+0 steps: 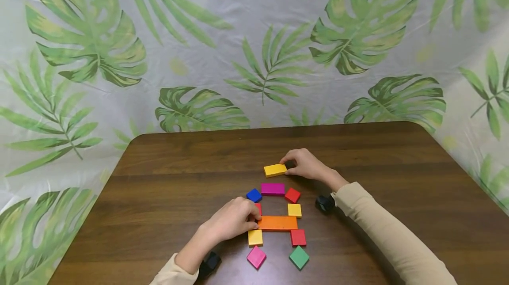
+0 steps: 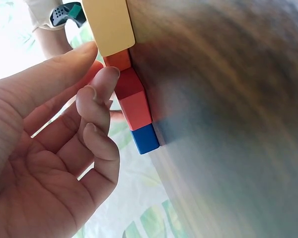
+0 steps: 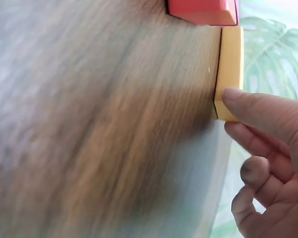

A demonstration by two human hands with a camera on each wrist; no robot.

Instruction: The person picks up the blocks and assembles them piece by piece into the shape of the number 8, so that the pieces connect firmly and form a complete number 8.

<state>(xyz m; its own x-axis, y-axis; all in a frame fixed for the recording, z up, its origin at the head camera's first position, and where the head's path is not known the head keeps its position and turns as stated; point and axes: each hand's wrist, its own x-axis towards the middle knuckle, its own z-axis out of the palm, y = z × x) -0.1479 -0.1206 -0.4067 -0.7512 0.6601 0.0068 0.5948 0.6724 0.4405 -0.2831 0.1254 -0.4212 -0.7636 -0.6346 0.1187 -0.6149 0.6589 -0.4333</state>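
At the far side of the block layout, my right hand [image 1: 306,164] pinches the right end of a yellow rectangular block [image 1: 274,170] between thumb and fingers. The right wrist view shows the thumb on this yellow block's near end, low over the wood. My left hand [image 1: 234,218] grips the left end of a long orange block [image 1: 278,223] with thumb and fingertips. Partly hidden behind those fingers is a red block [image 1: 259,208]. A magenta block [image 1: 272,189] lies just nearer than the yellow one, between a blue block [image 1: 254,195] and a red diamond-turned block [image 1: 293,195].
Beyond the orange block's right end sits a yellow square [image 1: 294,210]. Nearer are another yellow square [image 1: 255,237], a red square [image 1: 298,237], a pink block [image 1: 256,257] and a green block [image 1: 299,257]. A leaf-patterned cloth [image 1: 199,55] hangs behind the wooden table [image 1: 179,165].
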